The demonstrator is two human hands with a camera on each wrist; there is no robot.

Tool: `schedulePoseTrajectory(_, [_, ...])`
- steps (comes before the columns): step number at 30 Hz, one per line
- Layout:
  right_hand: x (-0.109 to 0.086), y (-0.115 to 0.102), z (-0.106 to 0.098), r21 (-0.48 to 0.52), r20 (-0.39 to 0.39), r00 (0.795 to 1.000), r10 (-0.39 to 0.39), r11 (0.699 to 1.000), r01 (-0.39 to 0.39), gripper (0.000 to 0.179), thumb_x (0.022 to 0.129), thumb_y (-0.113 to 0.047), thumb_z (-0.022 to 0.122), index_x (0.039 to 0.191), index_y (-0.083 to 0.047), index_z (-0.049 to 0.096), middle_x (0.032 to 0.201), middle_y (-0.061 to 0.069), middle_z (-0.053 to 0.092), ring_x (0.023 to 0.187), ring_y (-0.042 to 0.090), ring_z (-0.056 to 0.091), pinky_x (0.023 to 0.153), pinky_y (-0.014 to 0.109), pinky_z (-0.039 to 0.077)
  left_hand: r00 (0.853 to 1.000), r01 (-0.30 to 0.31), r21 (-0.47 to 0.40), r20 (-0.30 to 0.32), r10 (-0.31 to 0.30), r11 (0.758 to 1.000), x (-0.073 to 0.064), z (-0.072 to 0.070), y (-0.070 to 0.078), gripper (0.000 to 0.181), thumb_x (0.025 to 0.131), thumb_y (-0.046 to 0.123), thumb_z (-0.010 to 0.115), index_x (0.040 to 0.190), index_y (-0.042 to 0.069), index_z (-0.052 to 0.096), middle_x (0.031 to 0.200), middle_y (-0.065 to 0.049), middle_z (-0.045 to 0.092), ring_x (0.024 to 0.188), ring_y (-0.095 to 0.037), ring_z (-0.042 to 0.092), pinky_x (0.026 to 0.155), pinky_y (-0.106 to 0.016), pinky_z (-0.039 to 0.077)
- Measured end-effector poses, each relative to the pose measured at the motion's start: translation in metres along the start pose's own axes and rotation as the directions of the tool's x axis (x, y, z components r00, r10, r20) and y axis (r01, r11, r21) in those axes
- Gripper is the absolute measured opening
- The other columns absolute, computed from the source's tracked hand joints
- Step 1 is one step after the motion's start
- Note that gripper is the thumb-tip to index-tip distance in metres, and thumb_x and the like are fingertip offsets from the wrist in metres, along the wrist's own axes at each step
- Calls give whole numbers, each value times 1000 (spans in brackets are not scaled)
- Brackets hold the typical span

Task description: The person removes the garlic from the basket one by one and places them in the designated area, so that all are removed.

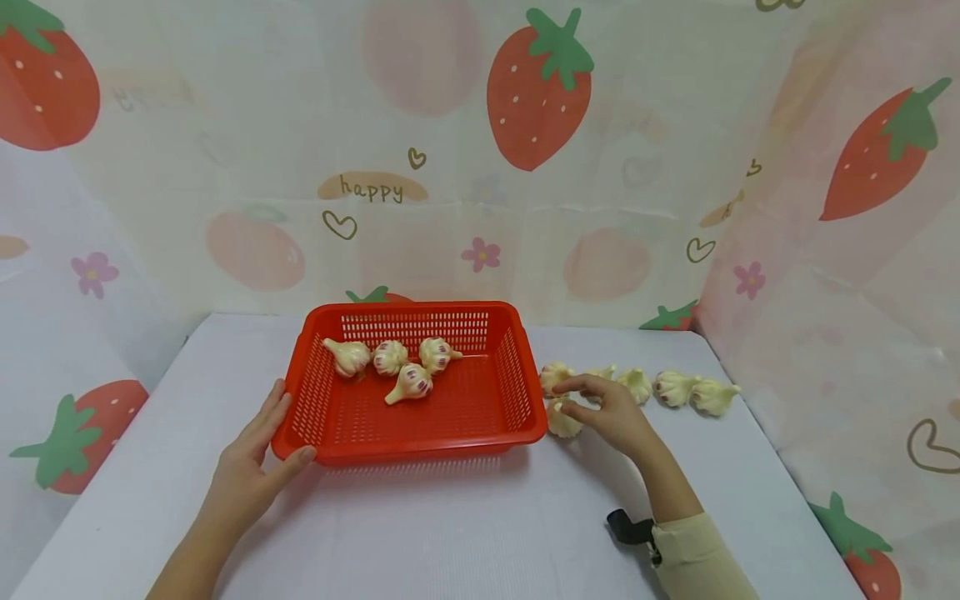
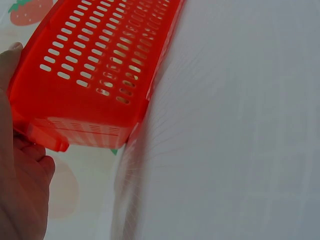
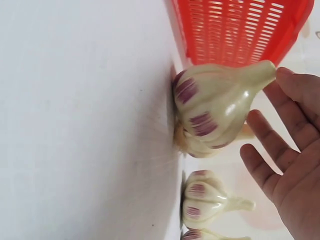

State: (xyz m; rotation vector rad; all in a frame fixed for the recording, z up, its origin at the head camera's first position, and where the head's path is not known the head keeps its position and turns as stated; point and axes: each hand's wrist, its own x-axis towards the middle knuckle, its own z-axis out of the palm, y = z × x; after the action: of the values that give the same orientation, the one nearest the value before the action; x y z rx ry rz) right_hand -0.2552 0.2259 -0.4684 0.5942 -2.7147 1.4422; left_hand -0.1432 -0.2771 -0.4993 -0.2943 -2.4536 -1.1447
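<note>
Gripping the red basket (image 1: 420,449) by its near-left corner with left hand (image 1: 246,469), holding right hand (image 1: 618,414) wide at a garlic bulb (image 1: 564,421), on the counter (image 1: 465,533) just right of the basket, four bulbs (image 1: 413,382) inside.

Is lit softly and evenly in the head view, with faint shadows on the table (image 1: 420,533) in front of the red basket (image 1: 450,417). Looks dimmer and greyish in the left wrist view, beside the basket. Appears brighter in the right wrist view, with white glare on the garlic bulb (image 3: 212,107) near the basket.
</note>
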Motion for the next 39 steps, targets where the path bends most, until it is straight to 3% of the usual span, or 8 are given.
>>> schedulePoseTrajectory(15, [-5,-19,-11,-3,-21,999,-46,999,46,25,91,-15,78,116,-19,75,119,-2,74,123,33,61,101,64,48,1000,-1,-7,-3,1,1000,-2,0,-1,89,86,18,84,160,14,36,168,-2,29,150,8,22,104,2,25])
schedulePoseTrajectory(22, [-7,-45,-12,-14,-41,990,-133,991,133,28,92,-14,78,118,-23,74,122,-6,72,124,20,61,106,58,46,1000,25,27,2,-25,999,-3,-2,3,89,87,24,83,161,18,34,168,-2,29,149,10,21,101,3,25])
schedulePoseTrajectory(29, [6,-78,-1,-9,-29,977,-209,978,209,29,92,-12,78,120,-17,74,122,-5,72,122,19,62,108,58,46,1000,11,8,-5,-11,1000,-1,-2,3,88,87,21,84,160,15,35,168,-4,29,150,8,22,103,3,24])
schedulePoseTrajectory(39, [33,-113,30,-21,56,960,-275,961,276,30,92,-13,77,122,-18,73,123,-4,71,123,19,61,105,53,51,1000,-4,-4,0,4,1000,0,0,0,88,86,20,84,160,15,36,168,-3,29,150,7,22,104,2,24])
